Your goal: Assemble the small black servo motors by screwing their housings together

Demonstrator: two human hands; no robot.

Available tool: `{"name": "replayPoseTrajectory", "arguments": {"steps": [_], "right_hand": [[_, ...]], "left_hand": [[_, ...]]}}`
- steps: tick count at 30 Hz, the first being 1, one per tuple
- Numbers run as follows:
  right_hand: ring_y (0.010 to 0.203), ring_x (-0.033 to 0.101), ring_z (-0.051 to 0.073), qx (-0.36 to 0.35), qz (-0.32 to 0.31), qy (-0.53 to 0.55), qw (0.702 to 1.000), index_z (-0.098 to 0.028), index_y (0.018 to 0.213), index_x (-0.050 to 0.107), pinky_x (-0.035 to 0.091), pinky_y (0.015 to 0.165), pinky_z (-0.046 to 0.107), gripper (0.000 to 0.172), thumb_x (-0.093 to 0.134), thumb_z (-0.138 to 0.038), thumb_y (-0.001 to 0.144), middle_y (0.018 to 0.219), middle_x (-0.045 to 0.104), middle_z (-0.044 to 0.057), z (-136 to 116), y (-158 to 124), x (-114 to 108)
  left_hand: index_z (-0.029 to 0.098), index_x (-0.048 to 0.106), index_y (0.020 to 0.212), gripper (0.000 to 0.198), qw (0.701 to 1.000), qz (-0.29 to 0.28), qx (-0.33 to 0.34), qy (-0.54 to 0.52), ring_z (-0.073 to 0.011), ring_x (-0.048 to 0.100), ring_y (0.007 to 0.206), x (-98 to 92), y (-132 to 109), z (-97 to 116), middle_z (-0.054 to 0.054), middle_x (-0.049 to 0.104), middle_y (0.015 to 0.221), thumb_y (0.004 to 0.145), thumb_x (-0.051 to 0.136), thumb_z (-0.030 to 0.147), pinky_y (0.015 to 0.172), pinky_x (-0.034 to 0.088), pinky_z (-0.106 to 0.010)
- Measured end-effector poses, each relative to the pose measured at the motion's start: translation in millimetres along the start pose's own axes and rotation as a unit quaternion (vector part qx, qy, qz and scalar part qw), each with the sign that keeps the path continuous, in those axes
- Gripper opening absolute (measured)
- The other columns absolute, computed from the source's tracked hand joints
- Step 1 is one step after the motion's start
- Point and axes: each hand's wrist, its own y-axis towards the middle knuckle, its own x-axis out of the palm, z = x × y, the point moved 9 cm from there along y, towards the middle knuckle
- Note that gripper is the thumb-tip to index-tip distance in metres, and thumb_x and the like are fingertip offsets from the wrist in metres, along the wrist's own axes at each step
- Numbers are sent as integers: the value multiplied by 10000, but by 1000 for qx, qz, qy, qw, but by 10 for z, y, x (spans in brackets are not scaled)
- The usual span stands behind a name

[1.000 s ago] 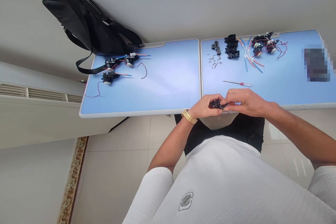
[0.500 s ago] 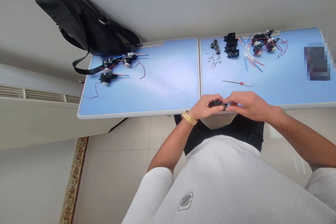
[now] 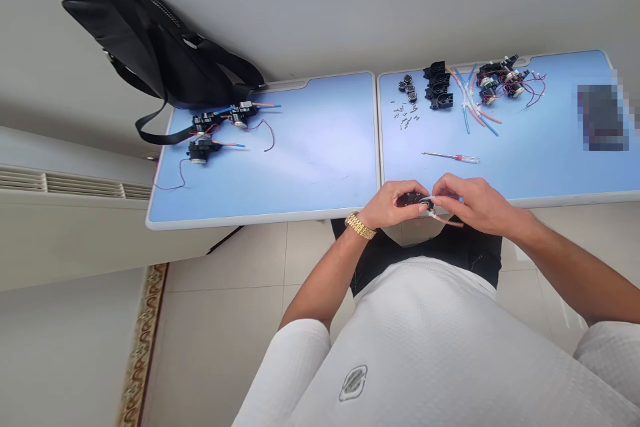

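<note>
My left hand is closed round a small black plastic housing at the table's front edge. My right hand pinches a thin pale tube at the housing's right end. From below the fingers an orange tube sticks out to the right, with a whitish fitting at its near end. Fingers hide much of the housing. Beyond my hands lies a screwdriver with a clear and red handle.
On the right table are small screws, round black parts, black housings, blue and orange tubes, wired assemblies and a blurred dark object. More assemblies and a black bag sit left.
The pale tube and the orange tube now show between and below my fingers. My right hand has shifted slightly; my left keeps its hold on the housing.
</note>
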Motion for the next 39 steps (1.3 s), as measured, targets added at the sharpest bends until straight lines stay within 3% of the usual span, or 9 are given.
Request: {"name": "replayPoseTrajectory", "arguments": {"steps": [7, 10, 14, 18, 22, 27, 32, 36, 39], "right_hand": [[705, 655, 206, 3, -3, -38, 999, -274, 1166, 629, 455, 665, 322, 118, 554, -361, 1137, 880, 771, 9, -11, -46, 76], [772, 709, 240, -5, -4, -91, 996, -251, 1344, 668, 477, 704, 342, 257, 541, -355, 1146, 915, 799, 35, -30, -89, 124], [1018, 788, 299, -6, -13, -117, 993, -240, 1496, 659, 544, 839, 394, 395, 510, -379, 1158, 1165, 846, 105, -81, -151, 182], [892, 768, 264, 53, -37, -60, 996, -262, 1619, 588, 551, 799, 370, 525, 603, -412, 1116, 1054, 830, 52, -56, -170, 230], [773, 709, 233, 72, -37, -49, 996, -256, 1550, 639, 500, 719, 333, 451, 537, -341, 1119, 921, 791, 24, -51, -145, 196], [774, 701, 226, 6, -54, -126, 991, -220, 1493, 664, 444, 687, 308, 400, 464, -306, 1157, 948, 815, 53, -106, -120, 174], [615, 516, 179, -65, -55, -261, 961, -214, 1109, 648, 288, 592, 305, 266, 418, -307, 1204, 783, 711, 16, -160, -141, 202], [587, 372, 164, -104, -68, -332, 935, -220, 1050, 613, 199, 559, 317, 219, 462, -271, 1200, 736, 618, -23, -207, -175, 229], [601, 335, 164, -129, -76, -367, 918, -211, 1056, 615, 178, 571, 327, 153, 510, -118, 1116, 748, 595, -30, -231, -190, 232]], "left_hand": [[157, 832, 1062, 463, 1000, 7, -3, 2, -157, 609, 767, -11, -3, -9, -46, 772, 904, 921, 809, 597, 723, 494, -286], [153, 832, 1077, 479, 1000, 16, 4, 3, -170, 631, 807, -30, -4, -27, -55, 773, 927, 926, 808, 607, 743, 509, -288], [157, 836, 1108, 505, 1000, 16, 7, 6, -169, 637, 799, -28, -8, -56, -58, 782, 931, 946, 794, 633, 732, 508, -283], [160, 834, 1121, 490, 1000, 22, 12, 13, -181, 655, 831, -33, -11, -52, -66, 800, 967, 953, 788, 618, 761, 524, -293], [162, 835, 1103, 485, 1000, 21, 10, 19, -177, 638, 821, -28, -6, -37, -57, 789, 950, 938, 795, 616, 756, 517, -293], [160, 836, 1096, 467, 1000, 4, -1, 17, -167, 632, 796, 0, 3, -21, -46, 776, 926, 939, 798, 598, 751, 507, -289], [152, 833, 1094, 461, 1000, -15, -23, 3, -153, 599, 754, 29, 11, -33, -34, 744, 859, 923, 816, 580, 713, 479, -280], [149, 810, 1066, 442, 999, -25, -32, -11, -133, 549, 696, 42, 16, -23, -7, 701, 796, 913, 816, 565, 687, 455, -278], [153, 800, 1038, 428, 999, -32, -38, -19, -126, 525, 680, 45, 19, -11, 1, 683, 779, 909, 816, 560, 670, 431, -277]]}}
